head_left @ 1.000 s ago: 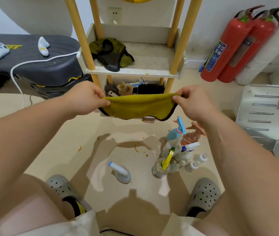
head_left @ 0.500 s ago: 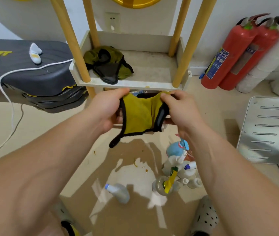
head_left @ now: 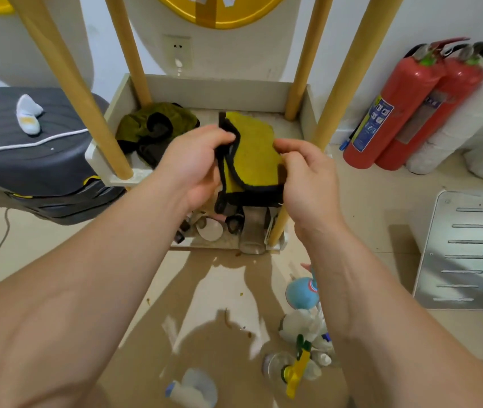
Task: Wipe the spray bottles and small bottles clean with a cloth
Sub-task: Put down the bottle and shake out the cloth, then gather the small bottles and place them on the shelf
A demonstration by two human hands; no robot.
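One wide-angle view, worn on the person's head, looks forward and steeply down. Both forearms run in from the lower corners, large and close to the lens. The left hand [head_left: 196, 163] and right hand [head_left: 308, 178] meet at centre frame, holding the cloth [head_left: 252, 154]. The shelf [head_left: 205, 89] stands near in the upper middle, with the floor [head_left: 367, 207] spread below and the wall [head_left: 352, 39] across the top.

Beige floor [head_left: 43, 248] bearing clustered spray bottles [head_left: 299, 326], one toppled bottle [head_left: 196, 388] apart, two fire extinguishers [head_left: 405, 107].
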